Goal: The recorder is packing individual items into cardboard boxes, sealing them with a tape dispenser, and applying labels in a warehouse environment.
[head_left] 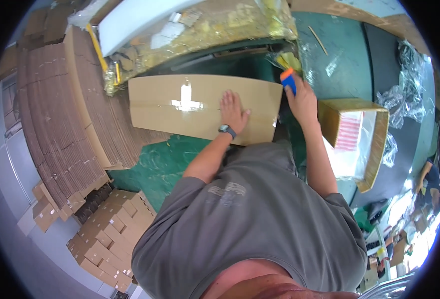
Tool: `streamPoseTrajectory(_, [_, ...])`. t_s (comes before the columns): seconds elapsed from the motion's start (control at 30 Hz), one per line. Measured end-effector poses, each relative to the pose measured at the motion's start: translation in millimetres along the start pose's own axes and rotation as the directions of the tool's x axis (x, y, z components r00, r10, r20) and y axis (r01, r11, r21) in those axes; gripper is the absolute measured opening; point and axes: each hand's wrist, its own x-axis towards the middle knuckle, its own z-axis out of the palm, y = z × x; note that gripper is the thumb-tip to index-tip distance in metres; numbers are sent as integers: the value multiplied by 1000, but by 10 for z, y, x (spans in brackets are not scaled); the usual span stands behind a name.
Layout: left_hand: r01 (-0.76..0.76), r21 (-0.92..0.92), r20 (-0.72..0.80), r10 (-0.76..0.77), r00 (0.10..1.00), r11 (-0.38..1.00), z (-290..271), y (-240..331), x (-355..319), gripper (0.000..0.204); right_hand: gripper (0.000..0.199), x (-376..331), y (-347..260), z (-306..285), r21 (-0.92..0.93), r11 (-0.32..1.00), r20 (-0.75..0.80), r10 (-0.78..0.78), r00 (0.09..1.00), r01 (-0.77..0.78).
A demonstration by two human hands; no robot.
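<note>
A long closed cardboard box (160, 112) lies crosswise in front of me, with shiny clear tape along the middle of its top. My left hand (234, 113), a dark watch at its wrist, rests flat on the right half of the box with its fingers stretched out. Just past the box's right end, my right hand (302, 103) is closed around a small blue tool with an orange end (287, 79). Its exact kind I cannot make out, since the fingers cover part of it.
Flat cardboard sheets (50, 114) stand stacked at the left. Behind the box is a bench (235, 32) covered in yellowed tape. An open carton (377, 149) with white and red contents sits at the right, near crumpled clear plastic (409, 99). Smaller cartons (112, 234) are piled at the lower left.
</note>
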Motion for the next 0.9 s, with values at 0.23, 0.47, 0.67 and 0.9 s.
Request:
streamPoseTrajectory(0.23, [-31,-35,-72,28,997,999,-413,-904,-103,89,51,1922,-728,1022,-403,878,-42,-299,953,257])
streamPoseTrajectory(0.47, [595,90,-497,-481,722,799,-1143,-3644,56,78,54,1439,-1761,1491,-282,913,-200,-356,913,294])
streamPoseTrajectory(0.67, [110,-365,-510,-298,807,924,-1858,-3315,2125,53,56,-627,-1928,1527,-98,986,154,-117,981,133])
streamPoseTrajectory(0.9, [322,-275,-365,-408,836,906,-1917,-2834,3371,44,47,-1711,-2002,991,-57,979,322,205,924,-197])
